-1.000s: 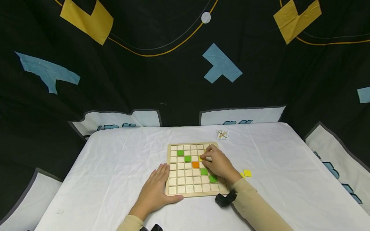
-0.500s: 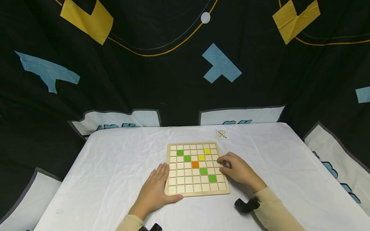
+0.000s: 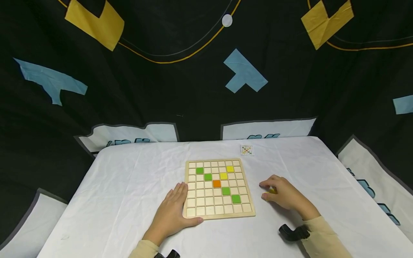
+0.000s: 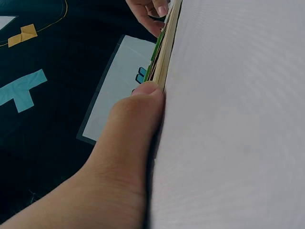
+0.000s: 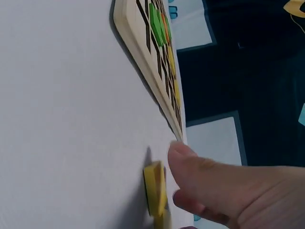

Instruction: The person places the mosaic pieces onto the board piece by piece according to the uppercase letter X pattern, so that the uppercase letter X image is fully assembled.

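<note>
A square wooden grid board [image 3: 221,216] lies on the table, holding green, yellow and orange square tiles in two crossing diagonals. My left hand [image 3: 171,209] rests at its lower left corner, fingers along the left edge and thumb at the near edge. To the right of the board, my right hand [image 3: 288,195] hovers over loose yellow tiles [image 5: 155,188], thumb and forefinger apart. The fingers mostly hide these tiles in the head view. In the right wrist view, a gap separates the thumb [image 5: 183,160] from the nearer tile.
A small printed pattern card [image 3: 247,150] lies beyond the board's far right corner. White cloth [image 3: 129,186] covers the table. A black curtain [image 3: 193,96] with blue and yellow shapes hangs behind it.
My right hand has left the board and moved right to the loose tiles. A yellow tile it was touching a second ago now sits in the grid. My left hand stays in place.
</note>
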